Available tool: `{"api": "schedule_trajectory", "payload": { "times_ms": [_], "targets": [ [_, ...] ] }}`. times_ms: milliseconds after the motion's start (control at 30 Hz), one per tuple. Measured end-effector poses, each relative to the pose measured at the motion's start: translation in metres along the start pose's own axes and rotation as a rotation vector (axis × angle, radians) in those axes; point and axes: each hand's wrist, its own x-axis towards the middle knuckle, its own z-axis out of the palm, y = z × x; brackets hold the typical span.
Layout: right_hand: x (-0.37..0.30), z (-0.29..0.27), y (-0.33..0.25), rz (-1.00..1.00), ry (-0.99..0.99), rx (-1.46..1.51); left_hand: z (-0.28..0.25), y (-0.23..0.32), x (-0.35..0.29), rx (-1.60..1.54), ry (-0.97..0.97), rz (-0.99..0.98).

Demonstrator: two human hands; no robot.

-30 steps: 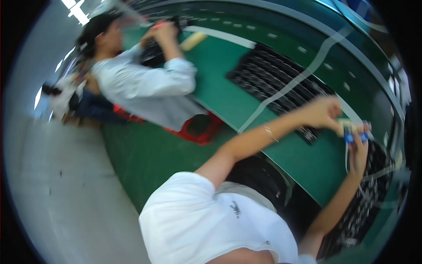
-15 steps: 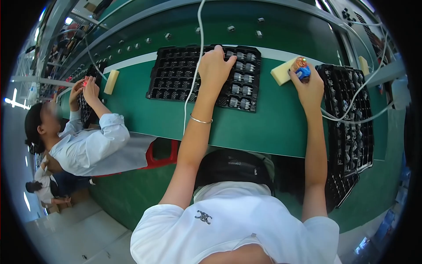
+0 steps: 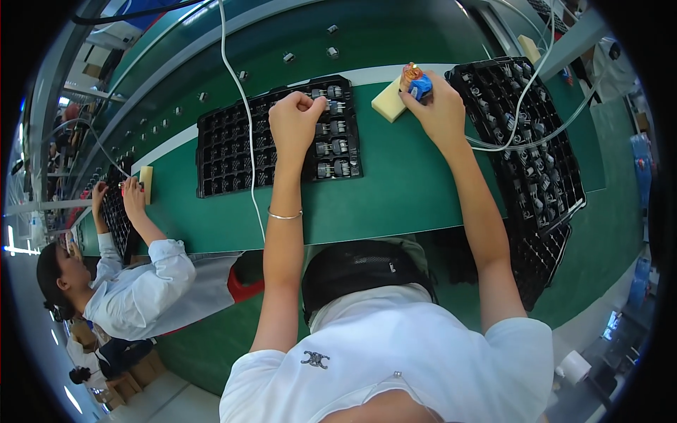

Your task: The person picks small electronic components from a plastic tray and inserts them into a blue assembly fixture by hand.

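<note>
My left hand (image 3: 290, 130) is over a black compartment tray (image 3: 224, 151) with its thumb and fingers pinched together, close to the tray's right-hand columns. Whatever sits between those fingertips is hidden. Small metal parts (image 3: 337, 148) with grey cylindrical ends stand in the columns at that side. My right hand (image 3: 443, 113) is wrapped around a small orange-and-blue device (image 3: 417, 83) with a tiny lit spot on top. It holds this just above and beside a pale yellow block (image 3: 389, 103).
A white cable (image 3: 246, 116) hangs across the tray. At right, another black tray (image 3: 562, 217) carries many metal parts, with a second cable (image 3: 525, 99) over it. Small parts (image 3: 288, 57) line the green surface beyond. A co-worker (image 3: 144, 296) sits at left.
My view has turned, so the bench appears shifted left. My left hand has come from the tray's far edge toward its right columns, its spread fingers now pinched. My right hand keeps the device.
</note>
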Motion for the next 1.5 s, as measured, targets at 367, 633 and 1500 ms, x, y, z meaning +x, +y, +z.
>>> {"api": "schedule_trajectory", "payload": {
  "times_ms": [367,633,1500],
  "targets": [
    [0.003,-0.001,0.0,-0.024,-0.022,0.034,0.007,0.006,-0.005,-1.186,-0.302,-0.241],
    [0.013,0.001,0.007,-0.053,-0.076,0.053,0.007,0.006,-0.007,-1.321,-0.36,-0.232],
    [0.097,0.054,-0.007,0.062,-0.433,0.438,0.01,0.005,-0.011,-1.286,-0.217,-0.128]
  ]
}}
